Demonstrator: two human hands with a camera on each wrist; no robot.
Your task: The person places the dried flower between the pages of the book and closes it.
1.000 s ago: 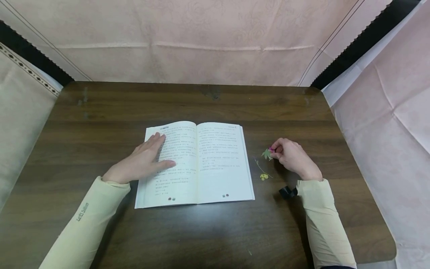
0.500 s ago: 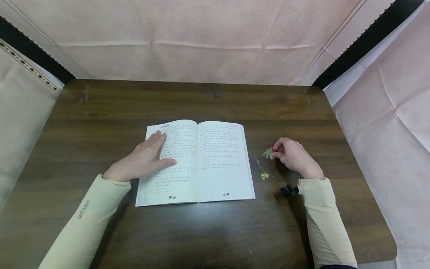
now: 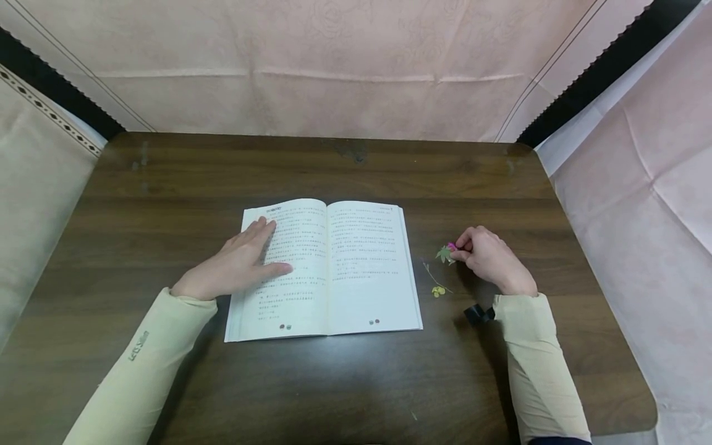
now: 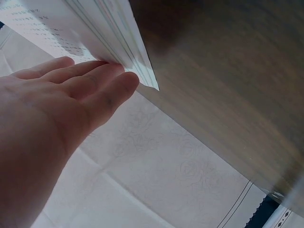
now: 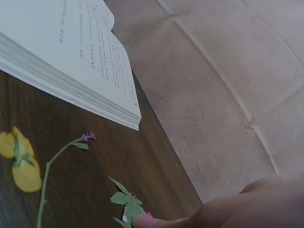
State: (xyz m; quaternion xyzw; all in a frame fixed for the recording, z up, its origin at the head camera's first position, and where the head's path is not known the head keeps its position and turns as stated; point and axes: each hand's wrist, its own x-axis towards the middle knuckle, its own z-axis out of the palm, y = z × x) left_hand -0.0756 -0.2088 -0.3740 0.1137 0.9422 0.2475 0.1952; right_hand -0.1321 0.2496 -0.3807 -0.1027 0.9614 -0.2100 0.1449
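Observation:
An open book [image 3: 367, 303] with printed pages lies on the brown table. My left hand [image 3: 230, 269] rests on its left page, fingers straight and thumb spread; in the left wrist view the fingertips lie at the page edge. To the right of the book, my right hand [image 3: 492, 259] pinches a small pink flower [image 3: 452, 246] with green leaves [image 3: 444, 254] low at the tabletop. In the right wrist view the thumb overlaps the leaves [image 5: 127, 202]. Just below lies a yellow flower [image 3: 438, 291], and beside it a thin stem with a tiny purple flower [image 5: 87, 137].
A black object [image 3: 477, 317] sits by the right cuff, at the wrist. The wooden table [image 3: 334, 395] stretches around the book, with pale patterned cloth [image 3: 356, 105] beyond its far edge and at both sides.
My right fingertips have drawn slightly back and up, so more of the pink flower shows. The left hand and the book stay as they were.

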